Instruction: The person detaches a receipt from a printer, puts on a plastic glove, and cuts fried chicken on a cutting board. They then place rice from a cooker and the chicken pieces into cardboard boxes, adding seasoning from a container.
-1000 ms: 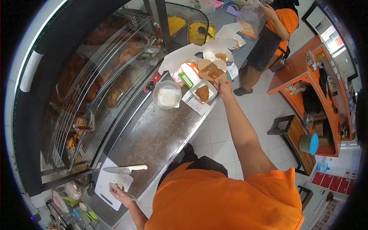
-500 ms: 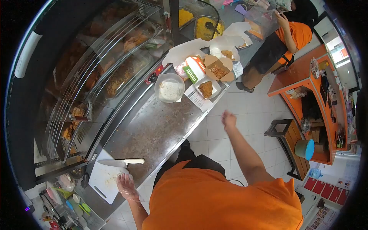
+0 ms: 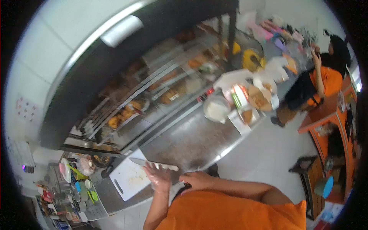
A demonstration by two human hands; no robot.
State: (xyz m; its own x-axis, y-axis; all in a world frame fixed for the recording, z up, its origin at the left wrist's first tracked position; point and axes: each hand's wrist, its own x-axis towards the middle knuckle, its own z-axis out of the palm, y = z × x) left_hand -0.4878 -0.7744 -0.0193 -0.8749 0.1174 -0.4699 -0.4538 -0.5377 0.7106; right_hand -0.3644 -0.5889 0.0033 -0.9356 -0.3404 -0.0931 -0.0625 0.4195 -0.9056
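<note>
My left hand (image 3: 158, 177), in a clear plastic glove, is raised with its fingers spread beside a kitchen knife (image 3: 168, 166). It overlaps part of the knife's blade and handle in this view. The knife lies across the top corner of a white cutting board (image 3: 132, 184), which has crumbs on it. My bare right hand (image 3: 196, 180) is in front of my waist at the counter's near edge. Its fingers point left and are blurred, and I cannot tell whether they hold anything.
A glass food display case (image 3: 153, 111) runs along the counter (image 3: 188, 147). Further right sit a clear tub of white food (image 3: 216, 111) and food boxes (image 3: 239, 96). A person in orange (image 3: 329, 80) stands at the far end. A wooden bench (image 3: 310, 180) is behind right.
My right arm has swung in from out over the floor to my waist. My left hand has lifted from the board's edge toward the knife, fingers spreading. The whole view has shifted.
</note>
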